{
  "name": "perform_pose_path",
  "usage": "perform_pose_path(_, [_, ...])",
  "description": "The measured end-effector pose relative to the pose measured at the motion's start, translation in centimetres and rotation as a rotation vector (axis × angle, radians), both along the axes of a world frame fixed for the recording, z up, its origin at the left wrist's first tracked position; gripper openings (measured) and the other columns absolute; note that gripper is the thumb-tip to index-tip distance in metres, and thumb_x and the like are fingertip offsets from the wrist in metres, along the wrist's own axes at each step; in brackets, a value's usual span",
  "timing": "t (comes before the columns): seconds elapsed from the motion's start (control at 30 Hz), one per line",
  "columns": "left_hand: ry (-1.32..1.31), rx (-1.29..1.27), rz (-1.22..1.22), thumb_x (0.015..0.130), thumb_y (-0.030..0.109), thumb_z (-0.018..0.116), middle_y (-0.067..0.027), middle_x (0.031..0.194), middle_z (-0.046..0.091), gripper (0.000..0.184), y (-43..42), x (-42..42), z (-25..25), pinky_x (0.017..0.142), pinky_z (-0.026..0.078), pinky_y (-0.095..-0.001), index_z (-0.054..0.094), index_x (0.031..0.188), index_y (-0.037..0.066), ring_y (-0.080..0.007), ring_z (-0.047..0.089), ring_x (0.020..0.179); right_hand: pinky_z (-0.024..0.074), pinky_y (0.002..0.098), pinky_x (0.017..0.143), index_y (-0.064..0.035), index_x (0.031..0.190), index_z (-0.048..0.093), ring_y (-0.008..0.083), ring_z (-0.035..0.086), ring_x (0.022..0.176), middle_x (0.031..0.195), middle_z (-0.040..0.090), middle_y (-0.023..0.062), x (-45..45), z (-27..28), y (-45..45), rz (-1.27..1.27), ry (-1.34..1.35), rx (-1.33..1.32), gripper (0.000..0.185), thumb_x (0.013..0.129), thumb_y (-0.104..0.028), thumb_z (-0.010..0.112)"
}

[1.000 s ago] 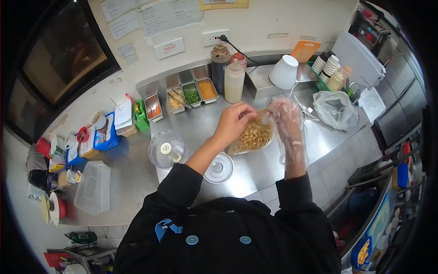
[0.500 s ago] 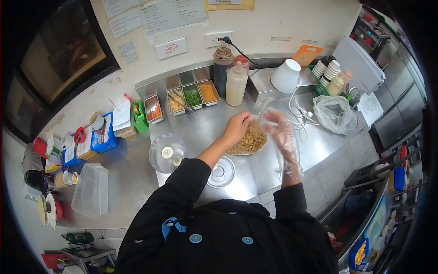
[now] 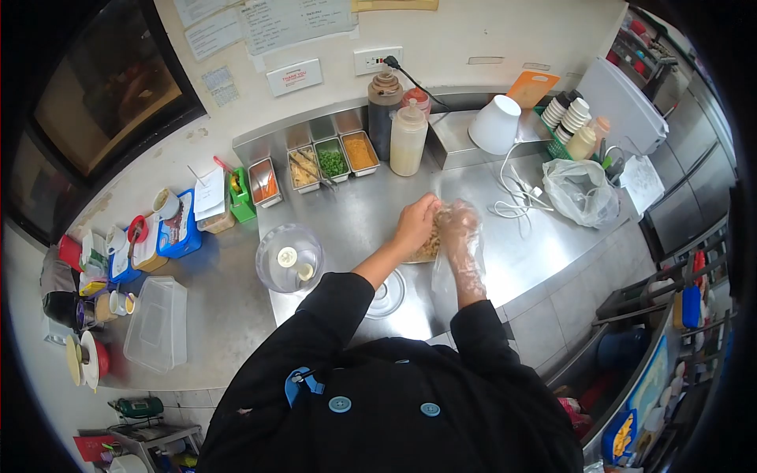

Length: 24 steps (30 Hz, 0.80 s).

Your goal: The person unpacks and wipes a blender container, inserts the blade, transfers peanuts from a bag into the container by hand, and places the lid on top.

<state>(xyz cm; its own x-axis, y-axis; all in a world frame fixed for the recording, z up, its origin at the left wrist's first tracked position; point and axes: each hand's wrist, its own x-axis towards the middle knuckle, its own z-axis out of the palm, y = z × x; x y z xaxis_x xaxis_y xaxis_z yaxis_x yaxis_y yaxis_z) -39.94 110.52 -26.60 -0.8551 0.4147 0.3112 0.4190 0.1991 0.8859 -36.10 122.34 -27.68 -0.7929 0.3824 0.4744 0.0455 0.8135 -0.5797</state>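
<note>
My left hand [image 3: 417, 226] is bare, its fingers pinched together at the top of a clear bag of light brown pieces [image 3: 426, 251]. Beside it, touching or nearly so, is my right hand [image 3: 460, 229] in a loose clear plastic glove. The right fingers are curled in close to the left ones, and what they hold, if anything, is hidden. Both hands cover much of the bag. Just below my left wrist lies a round clear lid [image 3: 386, 295], partly behind my sleeve. A clear processor bowl [image 3: 289, 258] stands left of the lid.
Metal trays of food [image 3: 333, 160] and squeeze bottles [image 3: 408, 142] line the back. At the right are a white cable [image 3: 516, 197], a white tub [image 3: 494, 125] and a plastic bag [image 3: 581, 193]. An open clear container [image 3: 157, 323] and several tubs [image 3: 180, 226] stand left.
My gloved right hand has moved left and closed in beside my left hand, covering more of the bag. Its spread fingers have curled. My left hand has stayed at the bag's top.
</note>
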Motion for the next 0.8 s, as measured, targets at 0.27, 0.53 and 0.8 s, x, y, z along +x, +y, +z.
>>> perform_pose_path(0.27, [0.114,-0.151,-0.166,0.080,0.016,0.067,-0.0136,0.076,0.061,0.019,-2.7,-0.8,2.9,0.066,0.046,-0.0351,0.057,0.089,0.002,-0.0278,0.060,0.071,0.0445,0.0430,0.057,-0.0041,0.073,0.054,0.0378,0.059,0.065,0.068,0.059,0.0183,0.4,2.8,2.0,-0.004,0.001,-0.084,0.011,0.068,-0.007,0.063])
perform_pose_path(0.53, [0.438,-0.223,-0.068,0.067,0.005,0.067,-0.0100,0.075,0.055,0.022,-3.0,-2.4,5.4,0.066,0.047,-0.0395,0.055,0.085,0.006,-0.0295,0.058,0.077,0.0454,0.0403,0.057,-0.0044,0.070,0.054,0.0343,0.059,0.062,0.063,0.058,0.0153,1.6,6.7,2.7,0.105,-0.080,-0.047,0.008,0.067,-0.006,0.062])
perform_pose_path(0.8, [0.486,-0.169,-0.101,0.067,-0.005,0.061,-0.0067,0.088,0.054,0.017,-3.9,-1.4,5.1,0.072,0.048,-0.0351,0.060,0.080,0.006,-0.0260,0.055,0.091,0.0443,0.0331,0.054,-0.0044,0.072,0.055,0.0214,0.056,0.056,0.060,0.056,0.0089,0.9,6.4,1.6,0.090,0.067,-0.123,0.007,0.069,-0.004,0.062])
